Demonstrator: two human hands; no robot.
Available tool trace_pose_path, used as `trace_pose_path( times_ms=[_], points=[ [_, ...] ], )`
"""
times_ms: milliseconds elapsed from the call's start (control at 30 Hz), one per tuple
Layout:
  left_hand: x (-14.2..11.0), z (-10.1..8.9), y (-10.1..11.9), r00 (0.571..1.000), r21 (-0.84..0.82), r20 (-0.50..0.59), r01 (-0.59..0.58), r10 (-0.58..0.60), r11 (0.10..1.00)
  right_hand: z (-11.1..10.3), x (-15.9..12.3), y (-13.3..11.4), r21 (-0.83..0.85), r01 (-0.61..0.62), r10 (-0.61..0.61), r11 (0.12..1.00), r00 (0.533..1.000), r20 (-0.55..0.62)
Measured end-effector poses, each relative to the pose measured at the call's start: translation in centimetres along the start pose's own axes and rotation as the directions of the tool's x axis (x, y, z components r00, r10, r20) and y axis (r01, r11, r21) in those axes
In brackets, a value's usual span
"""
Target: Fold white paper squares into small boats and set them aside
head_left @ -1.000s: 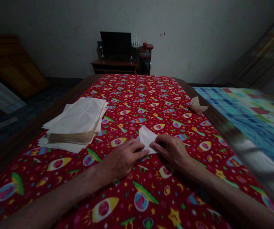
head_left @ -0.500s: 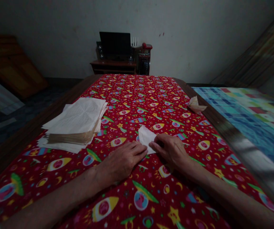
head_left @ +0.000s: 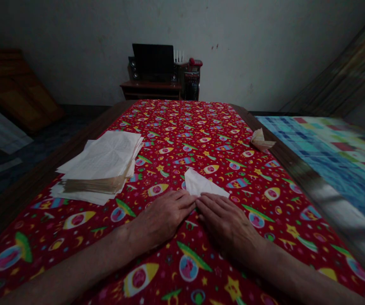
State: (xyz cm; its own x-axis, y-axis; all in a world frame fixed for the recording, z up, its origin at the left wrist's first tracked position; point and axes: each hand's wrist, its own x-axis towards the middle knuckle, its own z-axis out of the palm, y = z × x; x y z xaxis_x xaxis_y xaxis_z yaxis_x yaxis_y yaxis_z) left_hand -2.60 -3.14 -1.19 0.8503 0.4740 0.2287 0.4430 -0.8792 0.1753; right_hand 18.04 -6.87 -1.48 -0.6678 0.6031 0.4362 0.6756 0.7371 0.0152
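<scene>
A small folded piece of white paper point(head_left: 203, 185) lies on the red cloth in front of me, pointed at its far left and right corners. My left hand point(head_left: 166, 214) rests at its near left side, fingers pressed together and holding the paper's edge against the table. Along the paper's near edge lies my right hand point(head_left: 225, 218), its fingers stretched out flat; their tips meet those of my left hand. The fingers cover the near part of the paper.
To the left is a stack of thin paper sheets point(head_left: 103, 154). A folded paper piece point(head_left: 261, 140) stands near the table's right edge. The table wears a red patterned cloth point(head_left: 182, 140). Beyond it is a monitor point(head_left: 153, 62) on a desk; a bed point(head_left: 328, 152) is at right.
My right hand has let go of the paper's right part and moved nearer to me, from a pinch to flat fingers on the near edge. More of the paper's right corner shows. My left hand stays put.
</scene>
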Motion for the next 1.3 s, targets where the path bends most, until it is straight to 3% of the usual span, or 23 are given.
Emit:
trace_pose_path(
  times_ms=[533,900,1100,1300],
  points=[
    [-0.3,0.1,0.1,0.997,0.046,-0.060,-0.042,0.045,0.998,-1.5,-4.1,1.1,-0.062,-0.030,0.032,0.998,0.999,0.029],
    [-1.3,-0.5,0.5,0.998,0.033,-0.053,-0.037,0.039,0.999,-1.3,-3.2,1.0,-0.117,-0.021,0.017,0.993,0.999,-0.041],
    [0.1,-0.8,0.0,0.996,-0.030,-0.077,-0.046,0.044,0.998,-0.4,-1.3,1.1,-0.058,0.067,-0.065,0.996,0.998,0.025],
    [1.2,-0.6,-1.1,0.999,-0.008,-0.052,-0.013,0.012,1.000,-0.8,-1.1,0.8,-0.078,0.040,-0.043,0.996,0.998,-0.036]
  ],
)
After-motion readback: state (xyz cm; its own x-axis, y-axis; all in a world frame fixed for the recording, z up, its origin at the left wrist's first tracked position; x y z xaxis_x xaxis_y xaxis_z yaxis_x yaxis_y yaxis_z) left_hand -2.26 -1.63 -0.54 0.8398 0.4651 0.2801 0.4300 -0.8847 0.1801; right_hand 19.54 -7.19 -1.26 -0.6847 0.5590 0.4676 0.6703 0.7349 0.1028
